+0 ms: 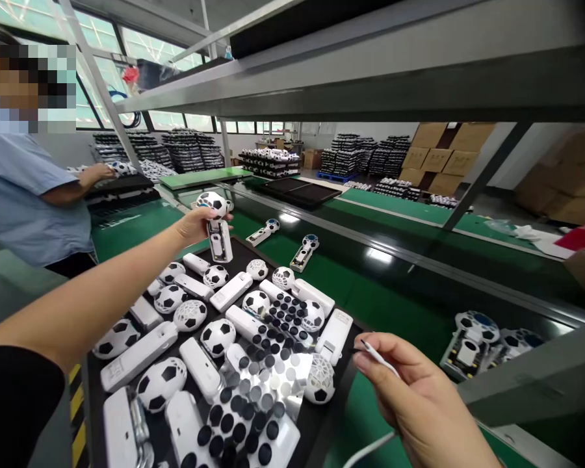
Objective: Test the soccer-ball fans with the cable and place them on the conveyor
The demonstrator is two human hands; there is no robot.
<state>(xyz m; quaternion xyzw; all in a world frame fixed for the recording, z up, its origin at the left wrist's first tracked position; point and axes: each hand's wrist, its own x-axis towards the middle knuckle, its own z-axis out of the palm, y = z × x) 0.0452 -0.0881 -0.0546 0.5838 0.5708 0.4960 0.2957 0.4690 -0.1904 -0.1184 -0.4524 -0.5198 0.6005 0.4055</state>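
My left hand (195, 225) is raised above the far end of a black tray (240, 249), shut on a white handheld device with a black-and-white football-patterned head (212, 204). My right hand (419, 403) is at the tray's right edge, pinching a thin white stick (380, 357). The tray holds several white rectangular casings (139, 356), football-patterned shells (161, 384), and openwork ball shells (190, 315). Sheets of round black dots (253, 403) lie among them. The lower tray is cut off by the frame.
A green conveyor belt (370, 292) runs beside the tray, carrying white-and-blue devices (303, 252). A person in a blue shirt (24, 195) handles parts at the left. A grey shelf (351, 84) spans overhead. Stacked products and cardboard boxes (436, 159) stand beyond.
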